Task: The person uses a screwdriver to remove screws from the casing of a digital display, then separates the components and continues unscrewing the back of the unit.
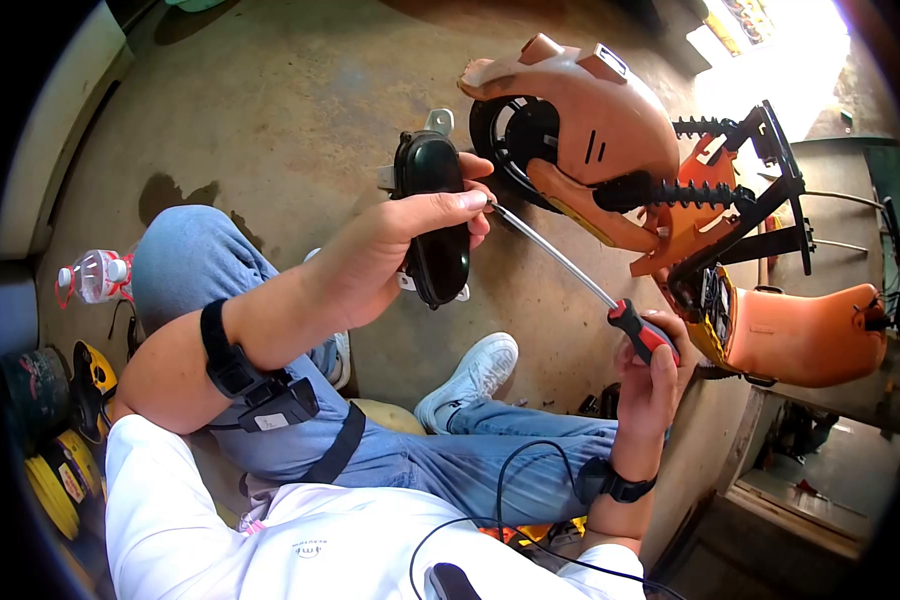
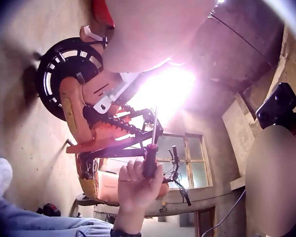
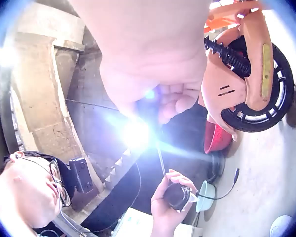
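No full word can be read with certainty. The white shirt [image 1: 370, 520] bears a small dark logo [image 1: 310, 549] on its front, in which an "m" can be made out, with a tiny line of lettering that is too small to read. A white sticker [image 1: 269, 422] on the black box [image 1: 298, 402] at the left forearm carries faint marks, and a pale label [image 1: 71, 482] on the yellow reel [image 1: 50, 497] is illegible.

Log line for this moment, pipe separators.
left grip: holds black oval unit | right grip: holds screwdriver | screwdriver tip: at left grip | orange scooter: nearby
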`<state>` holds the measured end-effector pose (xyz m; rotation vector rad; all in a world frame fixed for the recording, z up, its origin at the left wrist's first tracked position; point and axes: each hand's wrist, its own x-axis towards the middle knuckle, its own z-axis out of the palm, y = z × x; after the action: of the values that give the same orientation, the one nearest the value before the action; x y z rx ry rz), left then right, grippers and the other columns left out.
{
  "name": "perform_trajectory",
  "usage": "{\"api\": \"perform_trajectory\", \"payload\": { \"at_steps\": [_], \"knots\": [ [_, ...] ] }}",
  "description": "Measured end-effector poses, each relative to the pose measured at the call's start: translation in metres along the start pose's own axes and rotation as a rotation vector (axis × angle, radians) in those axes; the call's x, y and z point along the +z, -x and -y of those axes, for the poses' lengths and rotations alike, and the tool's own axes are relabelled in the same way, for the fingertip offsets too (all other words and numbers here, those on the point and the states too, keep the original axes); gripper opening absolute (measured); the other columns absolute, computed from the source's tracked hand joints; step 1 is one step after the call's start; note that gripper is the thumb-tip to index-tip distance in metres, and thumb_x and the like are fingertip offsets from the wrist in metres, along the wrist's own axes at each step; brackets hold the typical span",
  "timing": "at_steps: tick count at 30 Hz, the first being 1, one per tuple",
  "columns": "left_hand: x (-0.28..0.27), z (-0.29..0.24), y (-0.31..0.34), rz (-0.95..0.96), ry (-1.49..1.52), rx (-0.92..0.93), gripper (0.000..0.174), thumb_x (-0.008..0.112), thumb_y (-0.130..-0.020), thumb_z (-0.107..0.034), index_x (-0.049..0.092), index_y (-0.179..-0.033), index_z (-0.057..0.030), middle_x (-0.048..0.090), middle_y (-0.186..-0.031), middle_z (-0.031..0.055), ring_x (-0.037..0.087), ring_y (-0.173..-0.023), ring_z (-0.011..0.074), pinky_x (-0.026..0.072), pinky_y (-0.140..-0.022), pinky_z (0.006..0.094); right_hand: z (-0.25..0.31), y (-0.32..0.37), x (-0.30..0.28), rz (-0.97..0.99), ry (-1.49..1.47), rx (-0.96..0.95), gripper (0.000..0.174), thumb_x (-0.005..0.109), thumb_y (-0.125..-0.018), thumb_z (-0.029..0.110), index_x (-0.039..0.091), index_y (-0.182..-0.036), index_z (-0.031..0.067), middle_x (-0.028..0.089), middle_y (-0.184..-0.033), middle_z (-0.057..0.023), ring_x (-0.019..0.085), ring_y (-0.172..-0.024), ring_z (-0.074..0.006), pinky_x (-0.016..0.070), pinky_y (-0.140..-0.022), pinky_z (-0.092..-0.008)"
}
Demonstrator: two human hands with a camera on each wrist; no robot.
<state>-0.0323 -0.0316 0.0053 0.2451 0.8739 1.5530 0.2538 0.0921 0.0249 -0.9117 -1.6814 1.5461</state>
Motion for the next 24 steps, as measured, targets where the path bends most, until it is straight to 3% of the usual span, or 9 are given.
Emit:
{"api": "perform_trajectory", "payload": {
  "at_steps": [5, 16, 19, 24],
  "knots": [
    [0.0011, -0.0005, 0.0004, -0.01, -0.04, 0.037, 0.043, 0.065, -0.093, -0.018, 0.049, -0.129, -0.0039, 0.059, -0.104, 0.0022, 0.061, -0.094, 0.0109, 0.0487, -0.082, 0.0262, -0.0027, -0.0011, -0.0014, 0.016, -0.018, -0.009, 0.051, 0.064, -0.091, 0.037, 0.056, -0.117, -0.0063, 0.057, -0.083, -0.0079, 0.055, -0.067, -0.0136, 0.0421, -0.058, -0.0252],
    [-0.0009, -0.001, -0.0001, 0.012, -0.443, 0.355, 0.031, 0.064, -0.094, -0.017, 0.058, -0.121, -0.0043, 0.061, -0.102, 0.0003, 0.057, -0.096, 0.009, 0.0443, -0.085, 0.0248, 0.0016, -0.0047, 0.0022, -0.016, -0.026, -0.008, 0.046, 0.065, -0.09, 0.033, 0.053, -0.116, -0.0033, 0.057, -0.085, -0.0072, 0.056, -0.071, -0.014, 0.0426, -0.062, -0.0259],
    [-0.0032, -0.0005, -0.0027, -0.009, -0.498, 0.392, 0.026, 0.064, -0.094, -0.012, 0.061, -0.119, -0.0054, 0.065, -0.098, -0.0011, 0.055, -0.091, 0.0051, 0.0434, -0.082, 0.0229, 0.0019, -0.0051, 0.004, -0.035, -0.045, 0.0, 0.042, 0.064, -0.089, 0.027, 0.053, -0.116, -0.0027, 0.056, -0.089, -0.0076, 0.057, -0.077, -0.0149, 0.044, -0.066, -0.0266],
    [-0.0034, 0.0011, -0.0033, -0.028, -0.478, 0.399, 0.025, 0.064, -0.092, -0.008, 0.062, -0.118, -0.0049, 0.065, -0.097, -0.0006, 0.056, -0.09, 0.0056, 0.0439, -0.082, 0.0226, 0.0018, -0.0033, 0.0042, -0.024, -0.049, -0.018, 0.038, 0.062, -0.08, 0.011, 0.053, -0.115, -0.001, 0.055, -0.103, -0.0102, 0.058, -0.085, -0.0176, 0.0481, -0.077, -0.0296]
  ]
}}
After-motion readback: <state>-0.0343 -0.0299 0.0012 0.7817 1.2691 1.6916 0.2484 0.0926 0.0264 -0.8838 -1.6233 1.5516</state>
